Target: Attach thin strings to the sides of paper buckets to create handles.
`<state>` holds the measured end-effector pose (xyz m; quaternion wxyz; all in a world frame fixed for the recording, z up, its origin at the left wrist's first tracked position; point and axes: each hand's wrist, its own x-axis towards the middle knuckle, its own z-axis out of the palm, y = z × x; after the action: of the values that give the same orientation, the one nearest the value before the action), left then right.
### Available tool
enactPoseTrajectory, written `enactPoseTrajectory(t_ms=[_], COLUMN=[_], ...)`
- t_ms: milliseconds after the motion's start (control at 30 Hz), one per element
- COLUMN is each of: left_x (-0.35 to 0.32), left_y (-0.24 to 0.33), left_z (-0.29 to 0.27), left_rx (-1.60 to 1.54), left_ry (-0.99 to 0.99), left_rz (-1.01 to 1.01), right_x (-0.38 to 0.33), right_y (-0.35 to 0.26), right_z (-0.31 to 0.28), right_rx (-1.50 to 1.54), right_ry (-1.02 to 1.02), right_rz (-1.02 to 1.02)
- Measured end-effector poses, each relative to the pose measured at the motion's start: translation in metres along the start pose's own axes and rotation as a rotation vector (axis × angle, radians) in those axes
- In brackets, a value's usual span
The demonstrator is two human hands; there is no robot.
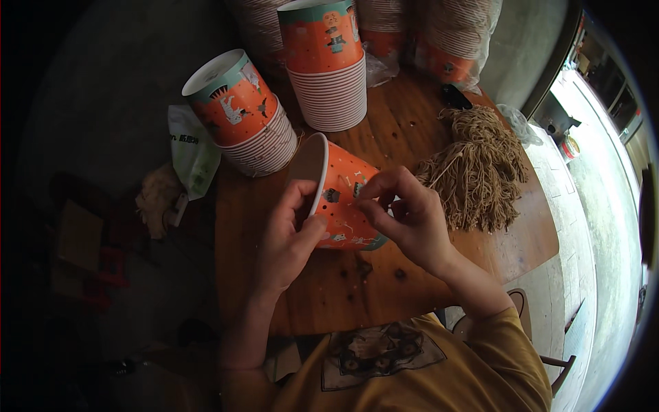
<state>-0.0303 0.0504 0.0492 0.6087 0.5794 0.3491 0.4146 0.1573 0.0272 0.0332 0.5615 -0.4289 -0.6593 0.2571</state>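
An orange paper bucket [342, 214] with printed figures and a teal base band lies tilted on its side above the table, its white-rimmed mouth toward the left. My left hand [292, 233] grips it by the rim, fingers inside and thumb on the outer wall. Close against the printed wall, my right hand [410, 214] is closed in a pinch; what lies between its fingertips is too small to make out. To the right of that hand a thick bundle of tan cords [480, 172] is heaped on the table.
Two stacks of upside-down buckets, a leaning left stack [257, 137] and a taller middle stack [326, 89], stand behind my hands. Plastic-wrapped stacks [456, 41] line the back of the wooden table [329, 295]. A black object [456, 97] lies by the cords. A white-green bag [192, 154] hangs at the left edge.
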Motion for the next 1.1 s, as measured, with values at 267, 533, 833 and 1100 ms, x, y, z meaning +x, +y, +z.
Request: enactPoseTrajectory(t_ms=[267, 533, 833, 1100], left_x=[-0.001, -0.002, -0.005, -0.007], left_y=[-0.003, -0.005, -0.007, -0.006], left_z=[0.000, 0.002, 0.001, 0.003], left_rx=[0.004, 0.021, 0.031, 0.015], left_ry=[0.007, -0.003, -0.018, -0.011], left_rz=[0.026, 0.048, 0.041, 0.046], right_x=[-0.006, -0.007, -0.020, -0.020], right_y=[0.001, 0.002, -0.013, -0.018], right_z=[0.003, 0.006, 0.014, 0.019], right_rx=[-0.391, -0.426, -0.513, -0.621], right_ry=[0.043, 0.105, 0.080, 0.136], right_rz=[-0.123, -0.126, -0.232, -0.363])
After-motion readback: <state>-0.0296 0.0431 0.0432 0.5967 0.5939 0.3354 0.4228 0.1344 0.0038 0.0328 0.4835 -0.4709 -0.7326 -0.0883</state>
